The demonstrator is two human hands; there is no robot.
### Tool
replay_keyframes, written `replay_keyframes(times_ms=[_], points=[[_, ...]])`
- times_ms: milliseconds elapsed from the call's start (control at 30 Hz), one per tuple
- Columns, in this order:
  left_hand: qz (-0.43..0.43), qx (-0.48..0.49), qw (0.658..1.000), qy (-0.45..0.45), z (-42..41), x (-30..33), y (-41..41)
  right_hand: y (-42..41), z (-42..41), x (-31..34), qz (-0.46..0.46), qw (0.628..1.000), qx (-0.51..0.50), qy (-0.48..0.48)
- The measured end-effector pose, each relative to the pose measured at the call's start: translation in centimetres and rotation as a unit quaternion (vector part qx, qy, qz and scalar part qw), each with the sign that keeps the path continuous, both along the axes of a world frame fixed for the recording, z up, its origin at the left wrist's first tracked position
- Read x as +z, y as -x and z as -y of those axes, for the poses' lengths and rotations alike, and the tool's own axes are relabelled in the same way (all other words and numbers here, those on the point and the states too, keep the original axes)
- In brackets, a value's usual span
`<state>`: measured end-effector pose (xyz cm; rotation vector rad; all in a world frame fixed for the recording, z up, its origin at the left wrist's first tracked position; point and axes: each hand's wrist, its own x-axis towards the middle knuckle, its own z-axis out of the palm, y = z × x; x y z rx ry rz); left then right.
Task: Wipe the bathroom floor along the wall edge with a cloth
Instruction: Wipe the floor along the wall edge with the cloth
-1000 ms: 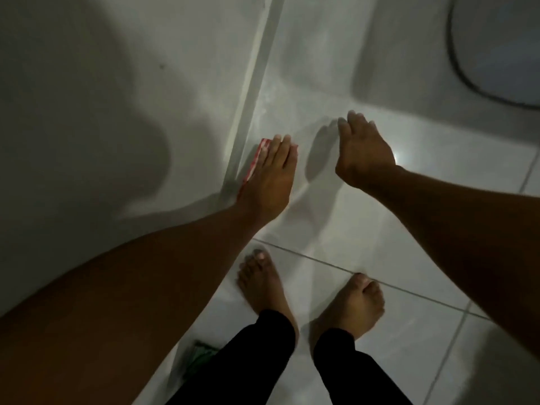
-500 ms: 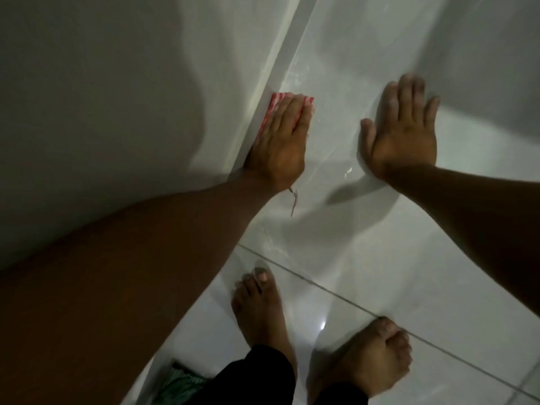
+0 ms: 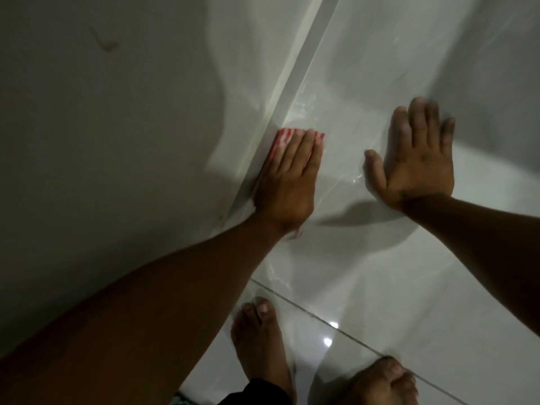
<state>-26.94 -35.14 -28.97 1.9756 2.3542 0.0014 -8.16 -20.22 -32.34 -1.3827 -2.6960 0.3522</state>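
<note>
**Hands flat on a glossy tiled floor at the wall edge**

Hands are lying well apart. The left hand point(image 3: 285, 188) is pressing flat, fingers together, on a red-and-white striped cloth point(image 3: 283, 139), which it is hiding almost entirely; only a strip past the fingertips is showing, touching the pale skirting strip point(image 3: 295, 74) at the wall point(image 3: 117, 112). The right hand point(image 3: 420, 162) is resting open, fingers spread, on the shiny, wet-looking floor point(image 3: 380, 258). Two bare feet point(image 3: 260, 340) are being cut off by the lower edge. A greenish object point(image 3: 182, 400) there is hard to make out.
</note>
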Motion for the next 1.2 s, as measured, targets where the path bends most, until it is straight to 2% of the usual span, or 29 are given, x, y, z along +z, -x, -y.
replay_keyframes(times_ms=[100, 267, 500, 567, 700, 800, 933, 1033, 1133, 1200], points=[[0.005, -0.027, 1.000, 0.002, -0.1, 0.5, 1.2, 0.0, 0.0, -0.2, -0.008, 1.000, -0.004, -0.010], [-0.044, -0.028, 0.999, -0.004, -8.9, -0.3, 2.0, -0.2, 0.0, -0.7, -0.006, 1.000, -0.005, -0.023], [-0.007, -0.015, 0.999, 0.033, -3.7, 0.3, 1.2, 0.1, 0.2, 0.2, -0.011, 1.000, -0.014, -0.004], [-0.010, -0.029, 0.999, 0.013, -7.2, 0.4, 2.0, 0.1, 0.1, 0.1, -0.003, 1.000, -0.010, 0.001], [-0.018, -0.043, 0.998, 0.038, -14.9, 0.1, 2.9, 0.1, 0.1, 0.2, 0.002, 1.000, -0.016, 0.006], [-0.007, -0.027, 0.999, 0.032, -13.2, 0.3, 2.4, 0.2, 0.1, 0.5, 0.003, 1.000, -0.014, 0.008], [0.015, -0.054, 0.997, 0.057, -8.0, 0.8, 1.2, 0.1, 0.4, 0.3, 0.023, 1.000, -0.019, 0.008], [-0.011, -0.063, 0.998, 0.026, -12.7, 0.4, 2.8, 0.2, 0.3, 0.1, 0.014, 1.000, -0.022, 0.003], [-0.023, -0.159, 0.987, 0.013, -18.6, 0.1, 3.5, 0.1, 0.2, -0.1, 0.015, 1.000, -0.022, -0.002], [-0.019, -0.168, 0.985, 0.020, -20.9, 0.1, 3.8, 0.1, 0.3, -0.1, 0.023, 1.000, -0.021, -0.003]])
